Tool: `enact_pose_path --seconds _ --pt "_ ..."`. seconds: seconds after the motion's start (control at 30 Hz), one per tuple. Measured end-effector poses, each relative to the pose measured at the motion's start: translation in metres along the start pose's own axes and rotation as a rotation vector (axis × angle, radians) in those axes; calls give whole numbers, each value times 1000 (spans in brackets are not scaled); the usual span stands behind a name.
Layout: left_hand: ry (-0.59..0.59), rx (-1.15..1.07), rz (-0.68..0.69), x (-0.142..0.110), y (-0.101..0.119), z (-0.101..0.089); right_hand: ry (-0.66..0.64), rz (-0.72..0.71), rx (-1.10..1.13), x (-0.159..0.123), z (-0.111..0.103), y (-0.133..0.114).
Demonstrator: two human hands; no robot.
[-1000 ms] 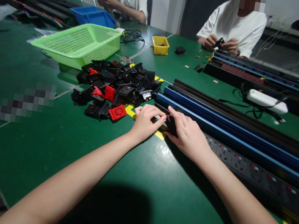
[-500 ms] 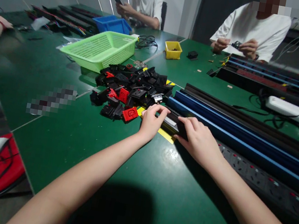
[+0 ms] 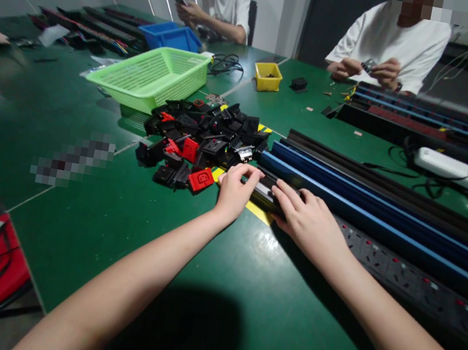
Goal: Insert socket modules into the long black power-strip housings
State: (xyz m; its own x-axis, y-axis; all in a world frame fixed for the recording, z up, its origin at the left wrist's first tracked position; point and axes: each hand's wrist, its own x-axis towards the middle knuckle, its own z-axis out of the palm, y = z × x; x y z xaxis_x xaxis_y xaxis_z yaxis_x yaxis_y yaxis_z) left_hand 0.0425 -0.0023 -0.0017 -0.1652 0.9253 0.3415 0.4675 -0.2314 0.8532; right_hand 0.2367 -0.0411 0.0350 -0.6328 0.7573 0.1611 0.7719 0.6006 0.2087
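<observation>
A long black power strip (image 3: 402, 272) with rows of sockets and small red parts runs from the middle of the table to the right edge. At its near-left end my left hand (image 3: 233, 193) is closed, thumb and fingers bent around the tip. My right hand (image 3: 312, 220) grips the strip just to the right, fingers over the top and thumb low on the near side. A pale strip shows on it between my hands. Beside my left hand lies a heap of black socket modules (image 3: 214, 147), with a red socket (image 3: 200, 179) nearest.
Blue and black rails (image 3: 373, 208) lie behind the strip. Beyond the heap stand a green basket (image 3: 160, 80), a blue bin (image 3: 170, 37) and a yellow box (image 3: 268, 77). A white adapter (image 3: 454, 170) lies right. Two people sit across; another person's hand is far left.
My right hand has shifted slightly left along the strip, its fingers lying flatter over the top. My left hand stays at the end. The view has turned a little.
</observation>
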Motion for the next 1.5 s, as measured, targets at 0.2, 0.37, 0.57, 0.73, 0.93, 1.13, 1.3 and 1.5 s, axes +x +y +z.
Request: enact_pose_path --seconds 0.2,0.37,0.57,0.73,0.93,1.13,1.3,1.5 --pt "-2 -1 5 0 0 0 7 -8 -53 -1 1 -2" --pt "195 20 -1 3 -7 -2 37 -24 -102 -1 2 -2" --pt "315 -168 -39 13 -22 -2 59 -35 -138 -2 3 -2" --pt "211 -193 -50 17 -28 -1 63 -26 -115 -2 3 -3" --pt "78 -134 -54 19 -30 1 59 -27 -121 -2 2 -3" --pt "110 -90 -12 19 -25 0 72 -35 -164 -3 2 -4" --pt "124 -114 5 17 -29 3 76 -45 -183 -3 1 -5" --pt "146 -80 -27 16 -29 2 74 -48 -179 -3 1 -5"
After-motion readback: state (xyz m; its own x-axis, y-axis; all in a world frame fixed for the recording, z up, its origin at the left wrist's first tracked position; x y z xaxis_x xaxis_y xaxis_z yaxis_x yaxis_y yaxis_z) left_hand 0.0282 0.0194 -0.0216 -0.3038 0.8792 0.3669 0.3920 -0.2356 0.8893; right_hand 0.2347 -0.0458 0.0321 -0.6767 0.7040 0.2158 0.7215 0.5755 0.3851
